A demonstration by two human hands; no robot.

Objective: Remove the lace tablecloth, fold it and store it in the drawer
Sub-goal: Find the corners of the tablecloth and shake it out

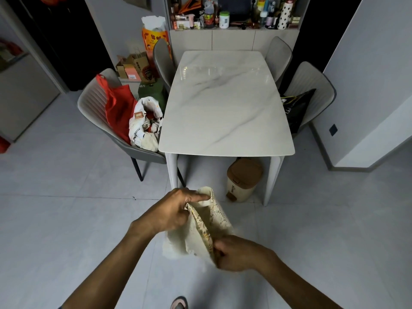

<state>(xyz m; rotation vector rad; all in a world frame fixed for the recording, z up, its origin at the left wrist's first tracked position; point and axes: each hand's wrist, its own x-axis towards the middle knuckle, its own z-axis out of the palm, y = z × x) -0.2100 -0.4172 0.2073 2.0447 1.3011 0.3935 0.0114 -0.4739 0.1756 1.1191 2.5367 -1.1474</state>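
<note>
The cream lace tablecloth (211, 221) is folded into a small bundle held in the air in front of me, above the floor. My left hand (171, 210) grips its upper edge, with the forefinger stretched along the top fold. My right hand (236, 253) pinches the lower corner of the bundle. The white marble table (225, 103) stands bare ahead of me. No drawer can be made out for certain; flat cabinet fronts (234, 39) sit behind the table.
Grey chairs surround the table; the left one (98, 108) carries a red bag (118, 105) and a white bag. A black bag (296, 108) lies on the right chair. A beige bin (243, 179) stands under the table. The shelf behind holds bottles (223, 16).
</note>
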